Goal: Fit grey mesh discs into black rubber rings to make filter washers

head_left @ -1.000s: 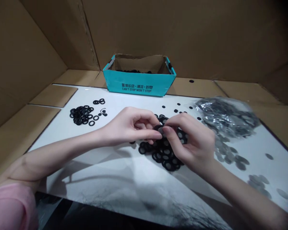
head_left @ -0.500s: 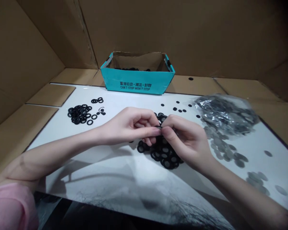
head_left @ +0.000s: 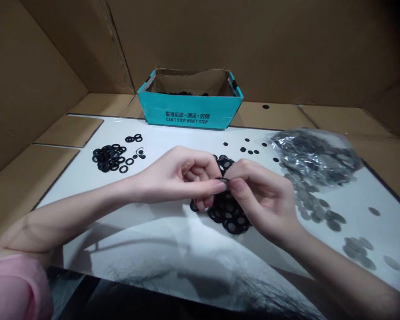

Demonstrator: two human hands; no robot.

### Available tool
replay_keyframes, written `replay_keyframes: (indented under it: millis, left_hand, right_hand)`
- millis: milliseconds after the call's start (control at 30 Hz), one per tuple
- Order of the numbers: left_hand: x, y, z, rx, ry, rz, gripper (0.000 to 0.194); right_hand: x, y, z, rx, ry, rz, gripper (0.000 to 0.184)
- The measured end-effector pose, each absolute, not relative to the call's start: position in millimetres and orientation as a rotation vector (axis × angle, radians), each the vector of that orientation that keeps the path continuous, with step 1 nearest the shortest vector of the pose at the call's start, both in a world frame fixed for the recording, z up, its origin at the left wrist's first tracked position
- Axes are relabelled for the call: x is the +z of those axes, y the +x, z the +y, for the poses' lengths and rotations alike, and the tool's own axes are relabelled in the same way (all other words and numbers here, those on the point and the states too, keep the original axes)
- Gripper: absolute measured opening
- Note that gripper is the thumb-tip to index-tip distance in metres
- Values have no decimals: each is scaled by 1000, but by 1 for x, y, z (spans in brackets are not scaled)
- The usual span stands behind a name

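Observation:
Between my two hands is a small black ring [head_left: 224,181], held over the middle of the table. My left hand [head_left: 193,178] pinches it between thumb and fingers, the thumb lying along its near side. From the other side, my right hand [head_left: 256,191] pinches the ring's right edge with thumb and forefinger. Fingertips partly cover it, so whether a disc sits inside is unclear. Right below the hands lies a heap of black rings [head_left: 231,215], many with grey centres. Farther right, thin grey discs [head_left: 308,200] are scattered on the white table [head_left: 153,240].
A turquoise box [head_left: 190,109] with black pieces inside stands at the back. Loose black rings [head_left: 108,156] are piled at the left. A clear plastic bag [head_left: 316,155] of discs lies at the right. Small black discs [head_left: 243,150] dot the table behind my hands. Cardboard walls [head_left: 253,49] surround it.
The ring has tilted and shows more of its face between my fingertips. My right hand has shifted slightly right, and the whole view has moved a little.

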State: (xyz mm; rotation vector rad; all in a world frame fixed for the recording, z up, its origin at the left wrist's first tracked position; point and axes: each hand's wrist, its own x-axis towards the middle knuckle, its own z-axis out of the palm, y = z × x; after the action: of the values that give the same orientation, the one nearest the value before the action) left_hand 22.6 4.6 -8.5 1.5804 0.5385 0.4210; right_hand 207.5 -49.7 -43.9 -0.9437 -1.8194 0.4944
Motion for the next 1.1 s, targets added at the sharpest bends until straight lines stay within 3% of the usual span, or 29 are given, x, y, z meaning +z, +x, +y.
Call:
replay_keyframes:
  millis: [367, 667, 1100]
  left_hand:
    - [-2, 14, 20, 135, 1718, 491, 15]
    - [-5, 21, 12, 436, 1842, 556, 11]
    - [4, 16, 21, 183, 1709, 553, 11]
  right_hand:
    - [-43, 199, -56, 451, -953, -1848, 21]
    - [-41, 207, -44, 434, -957, -1961, 25]
    - [-44, 201, -51, 360, -886, -1967, 22]
